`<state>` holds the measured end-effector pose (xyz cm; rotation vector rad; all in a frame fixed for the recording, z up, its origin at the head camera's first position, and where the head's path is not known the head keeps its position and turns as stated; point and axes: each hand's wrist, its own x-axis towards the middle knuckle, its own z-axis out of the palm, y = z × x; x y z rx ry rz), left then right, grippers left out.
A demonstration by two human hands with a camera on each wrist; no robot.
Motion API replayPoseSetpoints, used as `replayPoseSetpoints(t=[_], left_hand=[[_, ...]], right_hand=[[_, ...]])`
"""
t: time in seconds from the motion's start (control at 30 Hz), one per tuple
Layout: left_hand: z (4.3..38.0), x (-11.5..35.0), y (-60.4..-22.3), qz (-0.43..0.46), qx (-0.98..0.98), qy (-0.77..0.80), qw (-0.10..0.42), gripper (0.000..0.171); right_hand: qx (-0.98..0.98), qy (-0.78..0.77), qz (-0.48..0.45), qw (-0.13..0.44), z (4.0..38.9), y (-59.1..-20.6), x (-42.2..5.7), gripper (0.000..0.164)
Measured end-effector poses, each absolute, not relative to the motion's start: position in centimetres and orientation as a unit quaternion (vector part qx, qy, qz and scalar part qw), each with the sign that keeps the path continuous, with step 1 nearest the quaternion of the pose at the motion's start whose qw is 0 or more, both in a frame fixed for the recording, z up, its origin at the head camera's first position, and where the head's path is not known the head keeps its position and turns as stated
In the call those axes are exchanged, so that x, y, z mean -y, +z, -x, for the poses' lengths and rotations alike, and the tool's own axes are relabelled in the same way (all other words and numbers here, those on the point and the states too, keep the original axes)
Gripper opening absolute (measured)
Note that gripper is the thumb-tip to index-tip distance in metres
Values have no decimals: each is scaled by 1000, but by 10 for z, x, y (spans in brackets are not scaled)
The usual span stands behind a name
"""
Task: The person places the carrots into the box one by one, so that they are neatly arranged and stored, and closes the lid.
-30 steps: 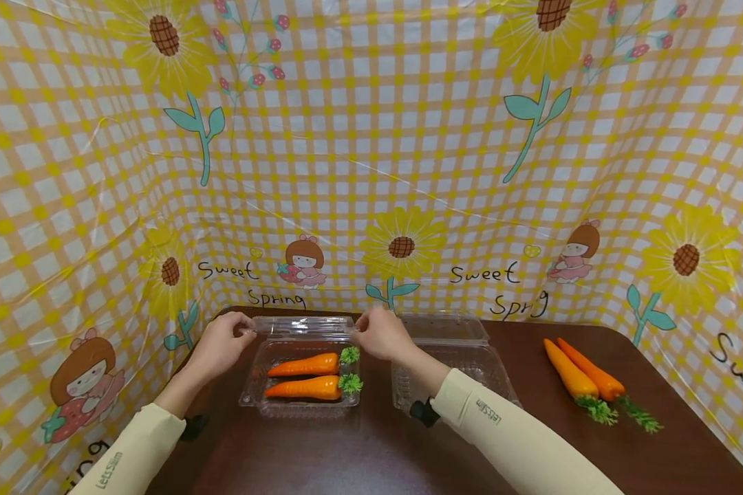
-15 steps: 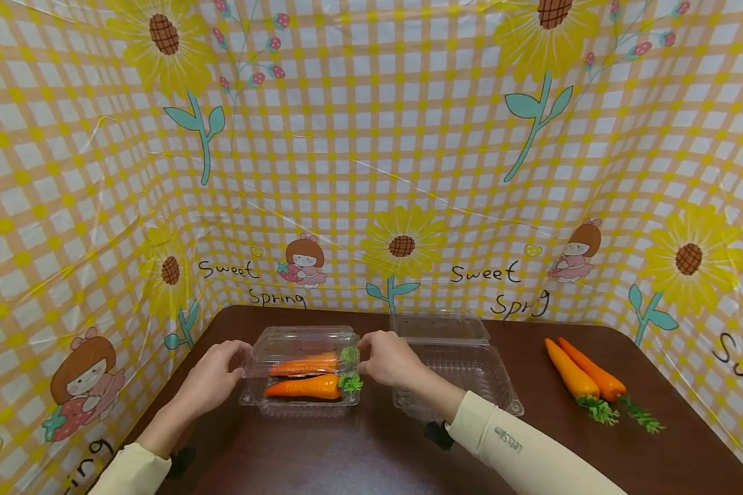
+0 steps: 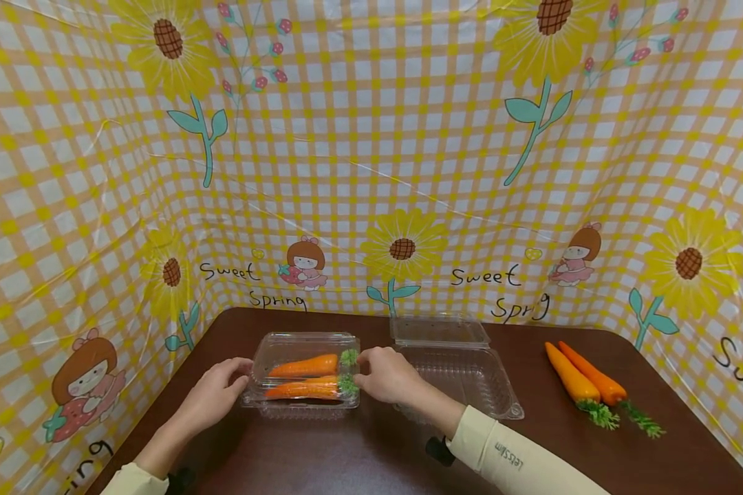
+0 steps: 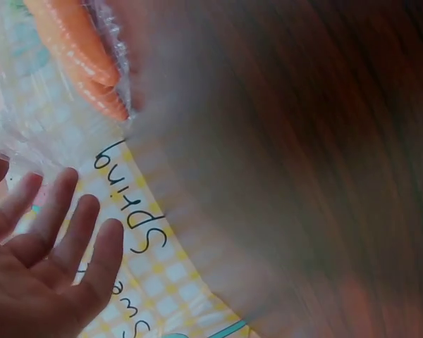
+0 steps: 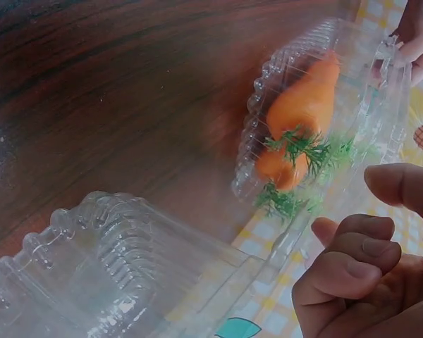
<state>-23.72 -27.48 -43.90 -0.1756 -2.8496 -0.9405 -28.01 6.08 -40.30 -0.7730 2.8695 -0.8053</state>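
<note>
A clear plastic clamshell box (image 3: 309, 413) holds two orange carrots (image 3: 309, 366) with green tops, lying side by side. Its hinged lid (image 3: 303, 337) is tilted low over them, front edge near the box's front rim. My left hand (image 3: 213, 392) holds the lid's left side between thumb and forefinger; in the left wrist view its other fingers (image 4: 70, 211) are spread. At the lid's right edge, my right hand (image 3: 390, 375) grips with thumb and forefinger, the remaining fingers (image 5: 338, 278) curled in the right wrist view.
A second clear clamshell box (image 3: 470, 371) stands right of the first, its lid (image 3: 439, 330) folded back. Two more carrots (image 3: 572, 375) lie on the brown table (image 3: 322, 457) at the right. A checked yellow cloth (image 3: 347, 172) hangs behind and at the sides.
Both hands have brought the left box's lid from standing up at the back forward and down over the carrots. The second box and the loose carrots have stayed put.
</note>
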Motion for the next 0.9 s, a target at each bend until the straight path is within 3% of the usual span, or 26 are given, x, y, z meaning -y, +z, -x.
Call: replayPoseSetpoints(t=[0.17,0.3,0.43,0.63,0.9], left_hand=[[235,276,-437,25,942,-334,24,35],[235,277,-431,14,925,-376,-54,31],[235,279,-431,1,901,-421,-109,32],[239,284,-437,-15,867,-477,-144,36],[244,293,-436,-23,833,-530,-157,36]], right_hand=[[-938,-255,231,33,277,-403,-64,43],[-931,-266,242,63,276,-402,-65,27],[-916,-283,260,112,280,-401,-62,55],[-902,-321,219,189,285,-401,-58,55],[-861,-422,159,234,285,-406,-47,55]])
